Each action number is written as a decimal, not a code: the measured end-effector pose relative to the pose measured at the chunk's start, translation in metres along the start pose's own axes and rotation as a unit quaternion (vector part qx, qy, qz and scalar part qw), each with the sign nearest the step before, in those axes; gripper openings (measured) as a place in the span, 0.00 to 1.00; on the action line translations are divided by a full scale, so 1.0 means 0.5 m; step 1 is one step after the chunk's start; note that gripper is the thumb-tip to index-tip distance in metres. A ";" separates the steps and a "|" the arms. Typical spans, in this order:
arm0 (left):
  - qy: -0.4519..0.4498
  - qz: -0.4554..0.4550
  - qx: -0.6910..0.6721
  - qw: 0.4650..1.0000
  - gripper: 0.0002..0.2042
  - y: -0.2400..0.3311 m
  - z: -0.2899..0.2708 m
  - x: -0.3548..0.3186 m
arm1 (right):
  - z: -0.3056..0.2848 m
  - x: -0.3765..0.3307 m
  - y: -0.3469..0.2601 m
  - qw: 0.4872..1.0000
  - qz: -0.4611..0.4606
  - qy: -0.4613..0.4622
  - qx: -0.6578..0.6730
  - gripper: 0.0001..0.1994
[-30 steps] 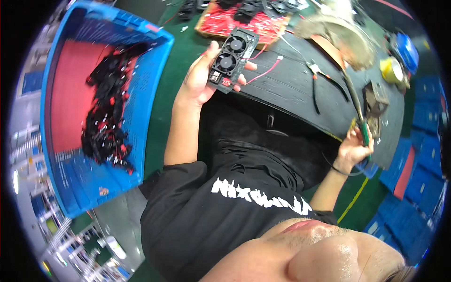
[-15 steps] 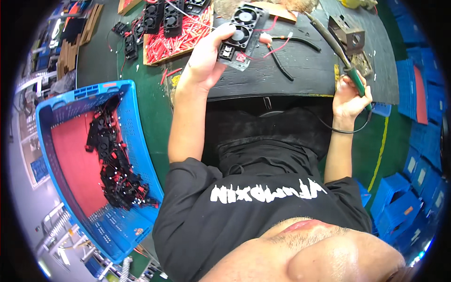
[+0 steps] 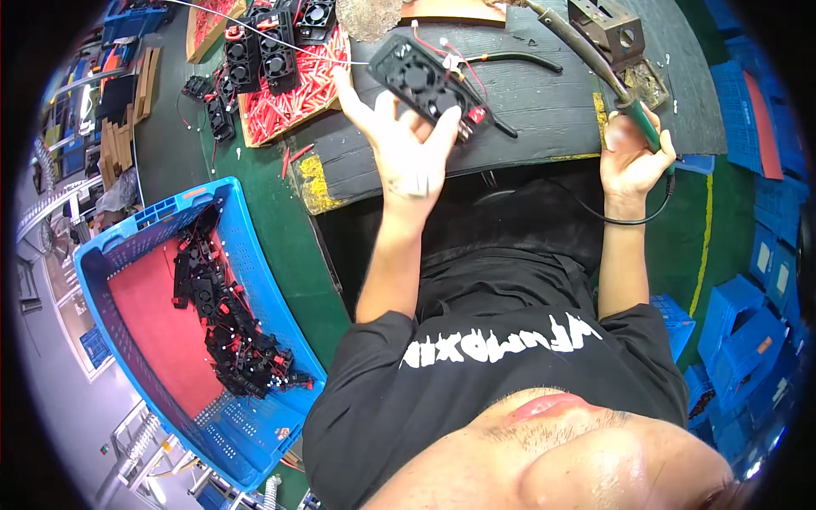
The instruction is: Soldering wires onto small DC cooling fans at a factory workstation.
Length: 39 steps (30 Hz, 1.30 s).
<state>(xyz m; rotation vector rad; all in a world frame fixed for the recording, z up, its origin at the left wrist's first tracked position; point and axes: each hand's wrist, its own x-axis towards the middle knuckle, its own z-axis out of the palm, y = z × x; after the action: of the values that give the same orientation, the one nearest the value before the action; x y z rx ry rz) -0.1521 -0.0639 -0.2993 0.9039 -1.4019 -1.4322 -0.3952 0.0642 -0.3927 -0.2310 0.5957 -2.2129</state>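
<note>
My left hand (image 3: 406, 157) is closed on a black twin-fan unit (image 3: 415, 76), held tilted above the dark workbench. Its slatted side faces up, and a red connector and thin red wires show on it. A thin silvery wire (image 3: 268, 36) runs from the upper left to the unit's edge near my fingers. In my right hand (image 3: 629, 170) is a soldering iron (image 3: 639, 123), gripped by its green handle, its metal shaft pointing up and left past the metal stand. Black-handled pliers (image 3: 523, 59) lie behind the fan unit, partly hidden by it.
A shallow tray (image 3: 289, 106) of red tubes holds several fan units (image 3: 277, 64) on top. At the left stands a blue crate (image 3: 263, 280) with a heap of black wired parts (image 3: 225, 323). The soldering-iron stand (image 3: 608, 34) is at the far right; blue bins (image 3: 739, 314) line the right side.
My left hand has turned the fan unit over, from its fan side in clear plastic to its slatted side, and moved slightly lower. The right hand still holds the soldering iron in nearly the same place.
</note>
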 end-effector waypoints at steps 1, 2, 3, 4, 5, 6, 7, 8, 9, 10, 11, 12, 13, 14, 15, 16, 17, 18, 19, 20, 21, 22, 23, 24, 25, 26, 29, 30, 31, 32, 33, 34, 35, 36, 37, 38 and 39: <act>0.007 0.002 0.036 0.999 0.58 -0.006 -0.007 -0.019 | -0.001 0.001 -0.002 1.000 0.002 0.001 0.000 0.27; 0.015 0.004 0.073 0.997 0.59 -0.017 -0.017 -0.040 | -0.002 0.001 -0.003 1.000 0.001 0.002 -0.001 0.27; 0.045 0.007 0.094 0.994 0.59 -0.025 -0.021 -0.057 | -0.003 0.002 -0.004 1.000 0.001 0.003 -0.002 0.27; 0.051 0.014 0.123 0.991 0.59 -0.034 -0.038 -0.071 | -0.001 0.002 -0.006 1.000 0.004 0.005 -0.001 0.27; 0.072 0.000 0.114 0.991 0.56 -0.049 -0.055 -0.083 | 0.001 0.003 -0.004 1.000 0.005 -0.001 0.000 0.27; 0.092 -0.012 0.105 0.990 0.54 -0.060 -0.069 -0.093 | 0.003 0.003 -0.002 1.000 0.006 -0.006 0.001 0.27; 0.095 -0.015 0.107 0.990 0.54 -0.055 -0.077 -0.094 | 0.003 0.002 -0.003 1.000 0.008 -0.003 -0.004 0.27; 0.095 -0.012 0.309 0.946 0.50 -0.044 -0.084 -0.096 | 0.001 0.003 -0.004 1.000 0.012 -0.002 -0.004 0.27; 0.090 -0.008 0.497 0.863 0.48 -0.036 -0.090 -0.095 | -0.001 0.004 -0.006 1.000 0.008 0.004 -0.006 0.27; 0.095 -0.011 0.498 0.862 0.48 -0.035 -0.096 -0.091 | -0.001 0.005 -0.007 1.000 0.008 0.008 -0.008 0.27; 0.120 0.078 0.562 0.815 0.48 -0.038 -0.100 -0.081 | -0.001 0.005 -0.006 1.000 0.004 0.003 -0.013 0.27; 0.143 0.165 0.617 0.756 0.49 -0.039 -0.105 -0.071 | -0.001 0.005 -0.008 1.000 0.008 0.000 -0.012 0.27; 0.094 0.199 0.639 0.737 0.48 -0.036 -0.112 -0.056 | -0.004 0.005 -0.009 1.000 0.005 0.002 -0.017 0.27; 0.023 0.221 0.608 0.762 0.41 -0.027 -0.127 -0.040 | -0.002 0.002 -0.008 1.000 0.004 0.003 -0.019 0.27; -0.067 0.251 0.595 0.761 0.38 -0.024 -0.146 -0.017 | 0.006 0.001 -0.005 1.000 0.006 0.000 -0.012 0.27; -0.158 0.278 0.572 0.755 0.35 -0.025 -0.154 0.000 | 0.004 -0.001 -0.007 1.000 0.006 0.002 -0.016 0.27; -0.183 0.280 0.584 0.740 0.34 -0.001 -0.140 0.005 | 0.002 0.001 -0.007 1.000 0.010 0.001 -0.013 0.27; -0.230 0.301 0.576 0.725 0.34 0.006 -0.137 0.021 | 0.000 0.003 -0.008 1.000 0.014 0.000 -0.011 0.27; -0.274 0.290 0.582 0.709 0.34 0.015 -0.135 0.035 | 0.000 0.004 -0.007 1.000 0.015 0.000 -0.010 0.27; -0.318 0.277 0.587 0.691 0.34 0.024 -0.134 0.046 | 0.000 0.004 -0.007 1.000 0.015 -0.001 -0.012 0.27; -0.318 0.276 0.588 0.690 0.34 0.033 -0.134 0.053 | 0.000 0.004 -0.007 1.000 0.016 -0.003 -0.014 0.27; -0.330 0.267 0.579 0.696 0.34 0.036 -0.134 0.063 | -0.001 0.004 -0.007 1.000 0.013 -0.002 -0.015 0.27; -0.341 0.258 0.570 0.702 0.33 0.038 -0.137 0.070 | -0.003 0.004 -0.007 1.000 0.010 0.001 -0.017 0.27; -0.343 0.260 0.569 0.701 0.33 0.037 -0.145 0.070 | -0.004 0.004 -0.007 1.000 0.008 0.005 -0.019 0.27; -0.330 0.263 0.585 0.692 0.34 0.035 -0.155 0.066 | -0.003 0.004 -0.007 1.000 0.005 0.007 -0.019 0.27; -0.317 0.266 0.602 0.684 0.34 0.032 -0.164 0.064 | -0.002 0.005 -0.007 1.000 0.003 -0.002 -0.023 0.27; -0.320 0.243 0.591 0.700 0.32 0.013 -0.181 0.066 | -0.001 0.007 -0.006 1.000 0.004 -0.006 -0.026 0.27; -0.314 0.227 0.582 0.715 0.31 0.008 -0.185 0.066 | -0.002 0.008 -0.006 1.000 0.006 -0.002 -0.025 0.28; -0.313 0.226 0.582 0.715 0.31 0.006 -0.185 0.067 | -0.003 0.009 -0.006 1.000 0.007 -0.002 -0.026 0.28; -0.314 0.237 0.583 0.711 0.31 0.005 -0.185 0.068 | -0.006 0.010 -0.007 1.000 0.009 -0.001 -0.028 0.27; -0.315 0.247 0.583 0.707 0.31 0.005 -0.185 0.067 | -0.008 0.009 -0.008 0.999 0.011 0.000 -0.030 0.27; -0.314 0.248 0.584 0.707 0.31 0.003 -0.185 0.066 | -0.007 0.010 -0.007 1.000 0.010 -0.001 -0.030 0.27; -0.310 0.262 0.581 0.706 0.31 0.000 -0.187 0.062 | -0.007 0.009 -0.007 1.000 0.014 -0.002 -0.026 0.27; -0.306 0.275 0.578 0.705 0.30 0.000 -0.186 0.060 | -0.005 0.010 -0.007 1.000 0.017 -0.002 -0.022 0.27; -0.309 0.277 0.576 0.705 0.30 0.006 -0.181 0.056 | -0.007 0.008 -0.007 1.000 0.014 0.000 -0.023 0.27; -0.290 0.281 0.560 0.724 0.30 0.025 -0.172 0.050 | -0.007 0.009 -0.006 1.000 0.012 -0.003 -0.022 0.27; -0.272 0.285 0.542 0.742 0.29 0.042 -0.164 0.046 | -0.007 0.008 -0.006 1.000 0.010 -0.007 -0.022 0.27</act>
<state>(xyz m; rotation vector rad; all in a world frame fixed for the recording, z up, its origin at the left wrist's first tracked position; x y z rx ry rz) -0.0801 -0.1112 -0.2837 0.5704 -2.7719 -0.2671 -0.4011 0.0637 -0.3943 -0.2614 0.6372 -2.1800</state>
